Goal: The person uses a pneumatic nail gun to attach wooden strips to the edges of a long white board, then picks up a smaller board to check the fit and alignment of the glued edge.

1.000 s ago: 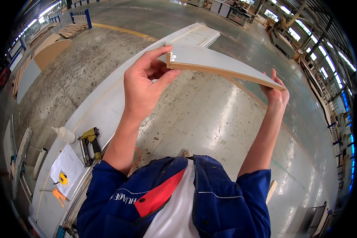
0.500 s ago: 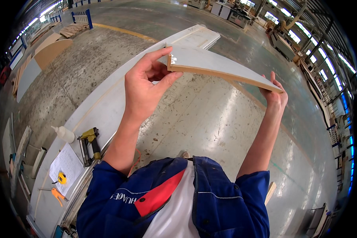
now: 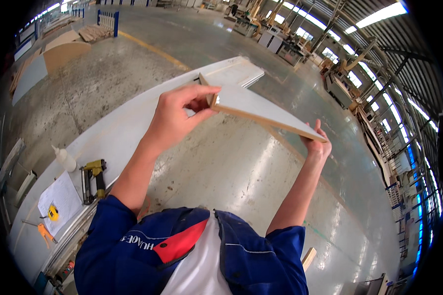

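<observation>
View tilted upward; board (image 3: 258, 104) partly hides right hand (image 3: 316, 147).

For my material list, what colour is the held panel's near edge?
The near edge is light brown, clearest in the head view.

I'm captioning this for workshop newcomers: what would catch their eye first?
The pale, brown-edged panel comes first, held up at upper centre between left hand and right hand. Next, the red flap on the blue jacket below, then the olive nail gun on the worktop at lower left.
</observation>
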The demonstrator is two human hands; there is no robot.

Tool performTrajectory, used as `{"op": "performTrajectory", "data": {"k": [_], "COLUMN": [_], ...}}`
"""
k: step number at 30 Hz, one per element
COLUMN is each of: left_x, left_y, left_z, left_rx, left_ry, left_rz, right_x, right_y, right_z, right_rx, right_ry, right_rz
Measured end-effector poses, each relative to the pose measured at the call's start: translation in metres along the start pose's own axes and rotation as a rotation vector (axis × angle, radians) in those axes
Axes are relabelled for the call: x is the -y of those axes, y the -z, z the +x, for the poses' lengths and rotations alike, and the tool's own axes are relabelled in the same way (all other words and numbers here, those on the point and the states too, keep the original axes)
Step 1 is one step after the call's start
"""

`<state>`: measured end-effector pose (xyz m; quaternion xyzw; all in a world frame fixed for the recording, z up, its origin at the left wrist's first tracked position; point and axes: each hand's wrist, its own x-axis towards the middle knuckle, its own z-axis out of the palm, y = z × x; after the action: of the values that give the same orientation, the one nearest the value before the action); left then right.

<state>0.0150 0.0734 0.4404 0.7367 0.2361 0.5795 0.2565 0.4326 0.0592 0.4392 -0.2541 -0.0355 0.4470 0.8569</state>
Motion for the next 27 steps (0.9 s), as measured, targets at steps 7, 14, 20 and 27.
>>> {"op": "performTrajectory", "data": {"k": [7,14,20,27], "left_x": [-0.006,-0.003,-0.003,-0.003], "left_y": [0.004,-0.003,0.0,0.006], "left_z": [-0.002,-0.006,-0.009,-0.009], "left_rx": [-0.006,-0.011,-0.014,-0.001], "left_ry": [0.018,0.124,0.11,0.041], "left_rz": [-0.004,-0.092,-0.12,-0.096], "right_x": [-0.012,-0.01,-0.011,-0.012], "right_y": [-0.017,-0.018,-0.014,-0.013], "right_z": [-0.029,-0.026,-0.025,-0.027], "right_rx": [-0.007,-0.066,-0.033,-0.019], "right_ry": [-0.048,-0.002,-0.035,-0.055], "right_rz": [0.098,0.073,0.098,0.081]}}
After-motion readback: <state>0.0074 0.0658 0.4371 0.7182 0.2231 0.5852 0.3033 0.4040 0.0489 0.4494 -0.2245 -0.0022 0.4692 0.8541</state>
